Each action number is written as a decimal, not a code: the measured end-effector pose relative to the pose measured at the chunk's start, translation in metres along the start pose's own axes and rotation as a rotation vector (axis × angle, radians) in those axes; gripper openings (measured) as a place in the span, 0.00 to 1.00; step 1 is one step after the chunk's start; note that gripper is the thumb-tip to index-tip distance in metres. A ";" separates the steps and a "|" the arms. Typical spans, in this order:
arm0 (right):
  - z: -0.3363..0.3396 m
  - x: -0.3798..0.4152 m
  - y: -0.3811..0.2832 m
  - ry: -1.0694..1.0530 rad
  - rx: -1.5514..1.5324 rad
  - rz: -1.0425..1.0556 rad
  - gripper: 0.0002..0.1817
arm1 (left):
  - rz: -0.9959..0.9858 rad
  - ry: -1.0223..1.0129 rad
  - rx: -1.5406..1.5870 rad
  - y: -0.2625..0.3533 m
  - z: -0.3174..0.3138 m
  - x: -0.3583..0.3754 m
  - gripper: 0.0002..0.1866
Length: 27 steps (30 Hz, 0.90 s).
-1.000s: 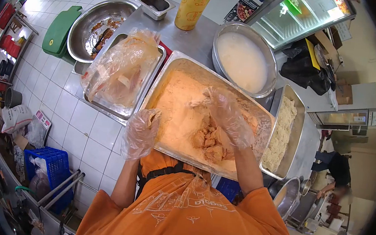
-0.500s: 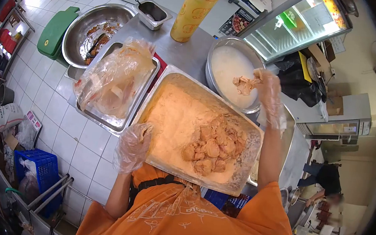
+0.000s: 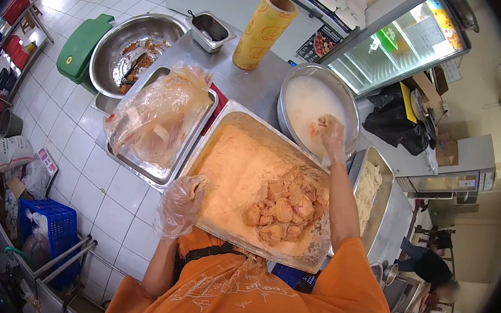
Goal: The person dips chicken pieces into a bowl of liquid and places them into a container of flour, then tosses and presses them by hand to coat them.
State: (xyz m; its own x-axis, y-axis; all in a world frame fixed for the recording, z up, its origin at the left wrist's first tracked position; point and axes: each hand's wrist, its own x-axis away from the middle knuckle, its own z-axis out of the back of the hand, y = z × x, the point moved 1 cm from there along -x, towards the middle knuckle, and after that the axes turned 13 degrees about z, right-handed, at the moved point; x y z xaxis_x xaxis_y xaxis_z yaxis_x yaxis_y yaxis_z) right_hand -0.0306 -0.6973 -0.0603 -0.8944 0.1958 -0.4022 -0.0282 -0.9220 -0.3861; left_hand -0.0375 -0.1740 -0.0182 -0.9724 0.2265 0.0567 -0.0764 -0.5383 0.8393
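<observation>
My right hand (image 3: 332, 135), in a clear plastic glove, is low over the milky liquid (image 3: 307, 98) in a round metal bowl (image 3: 355, 121). Its fingers are closed round a piece of raw chicken (image 3: 315, 128), mostly hidden by the hand. My left hand (image 3: 178, 208), gloved too, is curled at the left rim of a deep metal tray (image 3: 320, 257) and seems to grip it. Orange-tinted flour (image 3: 231, 164) covers the tray's floor. A heap of coated chicken pieces (image 3: 284, 211) lies in its right half.
Left of the tray, a shallow pan (image 3: 163, 181) holds a cloudy plastic bag (image 3: 164, 115). Behind stand a cling film roll (image 3: 262, 34) and a small metal container (image 3: 211, 32). Another pan (image 3: 370, 195) with pale crumbs sits at right. A person (image 3: 430, 264) is in the background.
My right hand has moved down with the chicken piece, from above the bowl's near edge to the milky liquid. The left hand stays at the tray's rim. The whole view has shifted slightly.
</observation>
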 end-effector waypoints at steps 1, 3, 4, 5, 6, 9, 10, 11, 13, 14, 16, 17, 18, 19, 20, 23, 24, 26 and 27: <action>0.010 -0.002 -0.004 0.054 -0.024 -0.011 0.08 | -0.020 0.001 0.007 0.000 0.000 0.000 0.09; 0.031 -0.009 -0.018 0.035 -0.015 -0.049 0.08 | -0.006 -0.004 0.003 0.002 0.001 0.001 0.08; 0.040 -0.014 -0.024 0.027 -0.011 -0.066 0.09 | -0.001 -0.004 0.000 0.003 0.001 0.000 0.08; 0.046 -0.017 -0.028 0.024 -0.028 -0.106 0.10 | 0.007 -0.008 0.013 0.003 0.001 -0.001 0.08; 0.051 -0.019 -0.031 0.018 -0.045 -0.145 0.11 | 0.018 -0.011 0.025 0.002 0.000 -0.001 0.08; 0.066 -0.019 -0.041 -0.012 0.018 -0.189 0.14 | 0.025 -0.031 0.070 0.001 0.000 0.000 0.08; 0.070 -0.019 -0.044 -0.025 0.056 -0.187 0.16 | 0.024 -0.036 0.086 0.001 0.001 -0.001 0.08; 0.077 -0.019 -0.051 -0.015 0.059 -0.166 0.16 | 0.033 -0.037 0.103 0.002 0.001 -0.001 0.08; 0.093 -0.018 -0.072 -0.001 0.060 -0.124 0.16 | 0.057 -0.037 0.133 0.003 0.002 0.000 0.08; 0.105 -0.017 -0.085 -0.004 0.122 -0.098 0.16 | 0.068 -0.044 0.146 0.001 0.000 -0.002 0.08; 0.134 -0.008 -0.115 -0.018 0.143 -0.080 0.17 | 0.112 -0.053 0.166 -0.007 -0.003 -0.001 0.09; 0.149 -0.001 -0.127 -0.030 0.100 -0.091 0.18 | 0.094 -0.024 0.144 -0.008 -0.002 0.001 0.09; 0.164 0.006 -0.128 -0.085 0.071 -0.131 0.18 | 0.076 0.003 0.117 -0.007 -0.001 0.002 0.09; 0.176 0.010 -0.132 -0.133 0.045 -0.168 0.19 | 0.049 0.032 0.091 -0.007 0.000 0.001 0.09; 0.185 0.016 -0.151 -0.094 -0.055 -0.216 0.19 | 0.069 0.049 0.123 -0.008 0.002 0.002 0.09; 0.200 0.031 -0.194 0.052 -0.203 -0.299 0.18 | 0.095 0.069 0.240 -0.006 0.000 0.001 0.09; 0.196 0.033 -0.202 0.102 -0.169 -0.272 0.18 | 0.123 0.074 0.262 -0.005 -0.001 0.002 0.09; 0.184 0.024 -0.246 0.047 0.111 -0.289 0.16 | 0.176 0.087 0.304 -0.004 -0.002 0.001 0.09; 0.156 0.034 -0.253 0.164 -0.153 -0.235 0.15 | 0.150 0.103 0.295 -0.005 -0.002 0.001 0.09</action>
State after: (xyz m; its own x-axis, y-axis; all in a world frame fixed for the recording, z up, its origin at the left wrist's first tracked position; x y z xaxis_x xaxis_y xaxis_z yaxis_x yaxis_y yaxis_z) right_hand -0.1237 -0.5099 0.1531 -0.7872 0.4597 -0.4111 -0.1467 -0.7871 -0.5992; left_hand -0.0391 -0.1731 -0.0233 -0.9863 0.0710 0.1489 0.1214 -0.2984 0.9467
